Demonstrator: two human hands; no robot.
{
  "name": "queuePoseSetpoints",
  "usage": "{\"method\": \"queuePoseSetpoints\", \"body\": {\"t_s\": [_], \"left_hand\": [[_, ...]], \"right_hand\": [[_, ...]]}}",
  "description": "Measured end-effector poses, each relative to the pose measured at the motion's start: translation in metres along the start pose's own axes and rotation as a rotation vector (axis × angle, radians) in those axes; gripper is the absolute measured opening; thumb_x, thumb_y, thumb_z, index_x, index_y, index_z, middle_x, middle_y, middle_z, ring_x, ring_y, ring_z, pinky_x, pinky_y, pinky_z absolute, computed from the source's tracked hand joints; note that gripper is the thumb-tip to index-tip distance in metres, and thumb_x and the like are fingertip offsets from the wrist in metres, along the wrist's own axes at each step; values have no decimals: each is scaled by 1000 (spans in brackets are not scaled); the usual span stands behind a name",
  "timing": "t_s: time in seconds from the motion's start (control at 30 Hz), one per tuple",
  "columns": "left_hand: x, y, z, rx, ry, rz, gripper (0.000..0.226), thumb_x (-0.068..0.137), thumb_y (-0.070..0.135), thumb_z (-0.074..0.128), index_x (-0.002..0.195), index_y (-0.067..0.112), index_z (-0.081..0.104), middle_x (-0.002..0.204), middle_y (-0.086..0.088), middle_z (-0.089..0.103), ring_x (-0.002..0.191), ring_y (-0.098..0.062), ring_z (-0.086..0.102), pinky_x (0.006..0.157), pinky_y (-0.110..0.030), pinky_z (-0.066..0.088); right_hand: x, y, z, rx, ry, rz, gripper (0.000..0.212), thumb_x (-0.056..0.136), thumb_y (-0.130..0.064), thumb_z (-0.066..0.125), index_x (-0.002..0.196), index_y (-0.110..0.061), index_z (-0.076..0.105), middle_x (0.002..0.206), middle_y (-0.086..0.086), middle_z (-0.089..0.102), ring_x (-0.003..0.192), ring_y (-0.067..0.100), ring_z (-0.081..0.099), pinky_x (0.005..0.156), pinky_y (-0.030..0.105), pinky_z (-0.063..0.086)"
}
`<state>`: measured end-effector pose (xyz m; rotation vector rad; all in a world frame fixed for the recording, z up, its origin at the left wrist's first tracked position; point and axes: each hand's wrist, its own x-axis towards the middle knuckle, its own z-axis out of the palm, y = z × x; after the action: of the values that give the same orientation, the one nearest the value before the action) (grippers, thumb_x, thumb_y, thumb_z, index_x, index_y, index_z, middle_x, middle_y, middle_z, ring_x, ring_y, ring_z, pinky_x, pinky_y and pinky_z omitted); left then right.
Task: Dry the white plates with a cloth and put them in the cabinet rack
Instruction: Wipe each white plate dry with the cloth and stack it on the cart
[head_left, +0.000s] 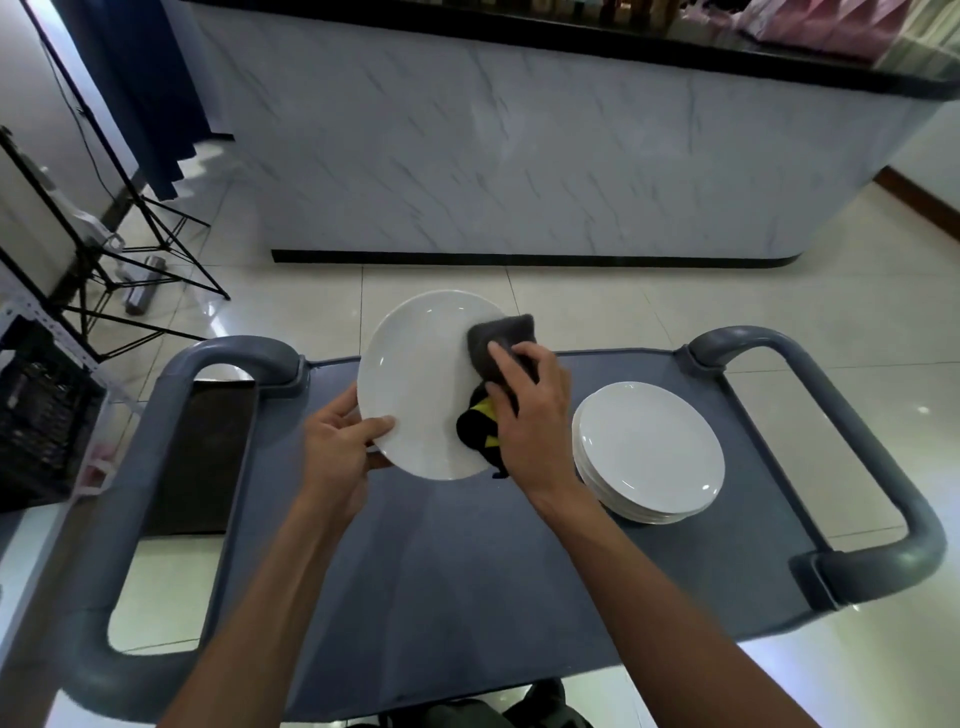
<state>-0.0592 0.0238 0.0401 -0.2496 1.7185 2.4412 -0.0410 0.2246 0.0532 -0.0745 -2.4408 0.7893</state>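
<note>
Head view, looking down on a grey cart (457, 571) standing before a marble-fronted counter (519, 156). At far left stood a black tripod (130, 249) and a dark crate (41, 415) on the tiled floor.

Left hand (337, 441): it gripped the near-left rim of a white plate (415, 384), thumb curled over the upper face and fingers beneath, holding the plate tilted above the cart's far edge, clear of the deck.

Centre: the plate's face was turned up toward the camera. A grey cloth (501, 332), with a black-and-yellow part hanging below, lay against the right side of that face.

Right hand (524, 410): its fingers curled over the cloth and clamped it to the plate; the cloth was folded around the far-right rim.

Right: a stack (649, 452) of further white plates rested on the cart deck, just beside the right wrist and apart from the held plate. Whether these were dry could not be told.

Step in hand, as judged: wiping of one plate, with the stack most likely awaiting the same treatment; the task appeared to be at an early or middle stage. No cabinet rack was in view. The next move would call for carrying the cloth across the remaining face and underside while the left hand kept the rim steady, then for turning away to find the rack.
</note>
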Motion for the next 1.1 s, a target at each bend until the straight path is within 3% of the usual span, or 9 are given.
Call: {"method": "queuePoseSetpoints", "body": {"t_s": [0.13, 0.3, 0.37, 0.53, 0.7, 0.87, 1.0, 1.1], "left_hand": [[-1, -3, 0, 39, -42, 6, 52, 83, -13, 60, 126, 15, 67, 97, -4, 77, 78, -22, 73, 55, -36, 57], [-8, -3, -4, 80, -86, 26, 56, 82, -12, 62, 106, 36, 77, 97, -3, 77, 79, -21, 73, 55, -38, 57], [-9, -2, -7, 88, -77, 33, 57, 82, -13, 62, 102, 38, 78, 95, -2, 78, 78, -20, 72, 54, -37, 57], [-15, 2, -12, 106, -102, 71, 60, 84, -14, 60, 103, 40, 77, 95, -1, 78, 80, -18, 72, 55, -35, 58], [-19, 4, -22, 147, -132, 115, 58, 85, -13, 61, 109, 38, 75, 99, -2, 77, 82, -17, 73, 57, -32, 57], [-20, 1, -29, 204, -137, 131, 52, 86, -13, 61, 119, 26, 70, 99, 0, 78, 84, -17, 73, 62, -38, 62], [-21, 0, -29, 214, -142, 137, 59, 84, -15, 62, 112, 36, 73, 98, 2, 78, 82, -13, 74, 59, -32, 59], [-22, -2, -27, 224, -146, 132, 64, 83, -15, 63, 105, 44, 76, 97, 2, 78, 83, -14, 74, 58, -26, 57]], "right_hand": [[17, 4, -11, 39, 52, 36, 44, 96, -18, 64, 139, -22, 56, 135, 0, 45, 123, 17, 39, 105, 9, 24], [36, 1, -23, 151, 31, 164, 46, 98, -23, 61, 143, -22, 51, 138, -2, 45, 126, 17, 40, 103, 18, 29], [41, 1, -28, 182, -23, 185, 47, 98, -25, 61, 144, -21, 50, 138, -3, 47, 125, 17, 42, 103, 17, 29], [40, 2, -37, 215, -200, 127, 56, 95, -24, 66, 147, -21, 45, 146, -4, 50, 131, 13, 46, 113, 30, 36], [39, 5, -40, 338, -358, 174, 70, 90, -22, 72, 150, -33, 38, 144, -11, 53, 130, 2, 49, 110, 22, 39], [38, 9, -40, 367, -410, 205, 71, 86, -18, 75, 148, -33, 42, 136, -15, 57, 122, -4, 52, 98, 4, 38], [33, 9, -38, 423, -413, 230, 59, 86, -6, 71, 137, -30, 53, 127, -16, 64, 117, -3, 58, 99, 12, 45], [27, 8, -36, 440, -360, 239, 53, 84, 3, 68, 125, -29, 60, 116, -21, 68, 110, -5, 61, 94, 10, 45]]}}
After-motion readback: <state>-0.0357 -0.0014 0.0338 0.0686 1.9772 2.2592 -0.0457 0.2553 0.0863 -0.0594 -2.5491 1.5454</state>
